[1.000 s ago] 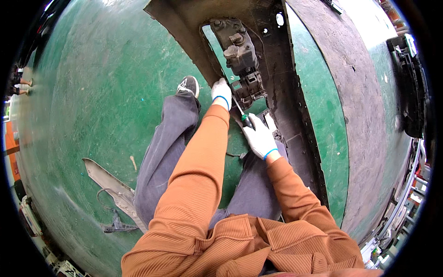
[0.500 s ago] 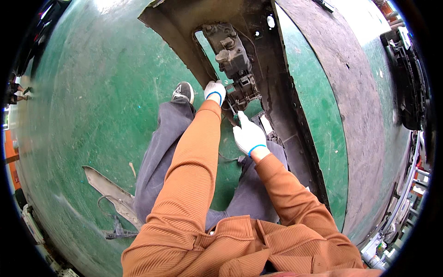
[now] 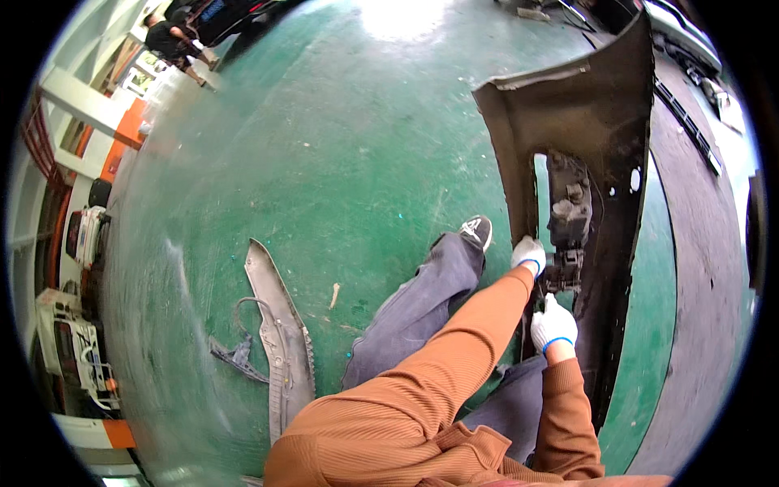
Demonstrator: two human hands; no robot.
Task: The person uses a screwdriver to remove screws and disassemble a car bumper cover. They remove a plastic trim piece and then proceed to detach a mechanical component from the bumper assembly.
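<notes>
A large dark bumper cover (image 3: 600, 105) stretches along my right side, its inner face toward me. A grimy lamp unit (image 3: 570, 203) is seated in its opening, with a smaller dark bracket-like piece (image 3: 564, 272) just below. My left hand (image 3: 529, 252), in a white glove, is closed round the bumper's left edge beside that piece. Nearer me, my right hand (image 3: 554, 326), gloved too, is closed with the thumb raised. It grips a slim tool that looks like a screwdriver, its thin shaft pointing at the lower piece. The glove mostly hides this tool.
A long grey trim strip (image 3: 280, 341) lies on the green floor to the left, with a black plastic piece (image 3: 241, 357) beside it. A person (image 3: 174, 45) is at the far left near a dark car (image 3: 213, 18). Several bumpers (image 3: 77, 345) stand along the left.
My view has swung left, so the bumper and both hands appear further right. Both hands keep their places at the bumper's edge and lower piece.
</notes>
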